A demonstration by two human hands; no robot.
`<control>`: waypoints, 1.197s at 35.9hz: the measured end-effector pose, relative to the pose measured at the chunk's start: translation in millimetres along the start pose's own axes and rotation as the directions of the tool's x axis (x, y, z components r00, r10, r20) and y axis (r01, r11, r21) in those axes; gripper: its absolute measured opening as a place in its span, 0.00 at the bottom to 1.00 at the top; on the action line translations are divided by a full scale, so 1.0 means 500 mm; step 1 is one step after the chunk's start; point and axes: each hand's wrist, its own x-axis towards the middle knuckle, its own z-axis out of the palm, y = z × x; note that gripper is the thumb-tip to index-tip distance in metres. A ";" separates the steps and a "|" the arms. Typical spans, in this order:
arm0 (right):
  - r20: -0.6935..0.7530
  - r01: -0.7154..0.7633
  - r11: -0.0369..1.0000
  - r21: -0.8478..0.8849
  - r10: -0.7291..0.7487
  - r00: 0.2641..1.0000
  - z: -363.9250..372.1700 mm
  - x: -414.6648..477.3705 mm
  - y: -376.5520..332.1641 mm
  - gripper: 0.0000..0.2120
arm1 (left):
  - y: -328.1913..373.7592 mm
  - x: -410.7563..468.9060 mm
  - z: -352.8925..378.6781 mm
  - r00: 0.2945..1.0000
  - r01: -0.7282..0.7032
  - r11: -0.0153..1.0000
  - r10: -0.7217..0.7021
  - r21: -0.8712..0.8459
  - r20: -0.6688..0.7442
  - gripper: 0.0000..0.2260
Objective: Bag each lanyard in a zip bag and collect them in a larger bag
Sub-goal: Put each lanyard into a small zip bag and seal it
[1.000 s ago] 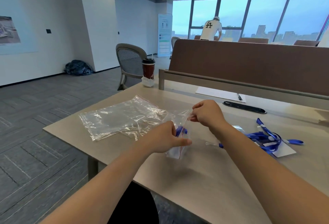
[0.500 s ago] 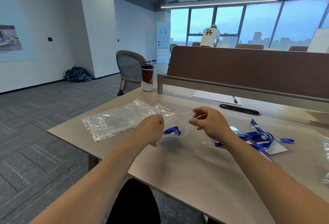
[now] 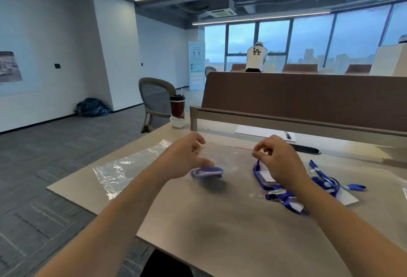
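I hold a small clear zip bag (image 3: 231,160) up above the table, its red zip line stretched level between my hands. My left hand (image 3: 187,157) pinches its left top corner and my right hand (image 3: 275,160) pinches its right top corner. A rolled blue lanyard (image 3: 207,172) lies in the bottom of the bag, near my left thumb. More blue lanyards (image 3: 293,188) with card holders lie in a loose heap on the table under and right of my right wrist. A large clear bag (image 3: 127,168) lies flat at the table's left.
The beige table (image 3: 242,232) ends at a low divider rail (image 3: 286,120). A red cup (image 3: 177,109) stands at the far left corner. Paper with a pen (image 3: 264,132) and a black cable slot (image 3: 306,149) lie behind my hands. A person stands far off by the windows.
The small bag hung upright with my left hand near the lanyard inside; now both hands have moved apart and upward, stretching the zip edge level. My view has tilted up.
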 end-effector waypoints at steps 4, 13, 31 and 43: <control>-0.024 -0.035 0.999 0.031 0.036 0.999 -0.017 0.009 0.011 0.03 | -0.016 0.014 0.020 0.997 -0.046 0.999 0.046 0.013 -0.054 0.19; 0.110 -0.113 0.971 0.209 0.092 0.990 -0.035 -0.002 0.018 0.01 | -0.034 0.035 0.049 0.967 -0.142 0.983 0.112 -0.119 -0.227 0.03; 0.297 -0.108 0.960 0.257 0.028 0.954 0.018 -0.025 0.002 0.02 | -0.126 -0.017 0.096 0.955 -0.163 0.681 -0.072 -0.714 -0.287 0.06; 0.411 -0.135 0.964 0.228 0.031 0.911 0.018 -0.021 -0.012 0.02 | -0.148 -0.028 0.110 0.951 -0.183 0.587 -0.099 -0.789 -0.294 0.04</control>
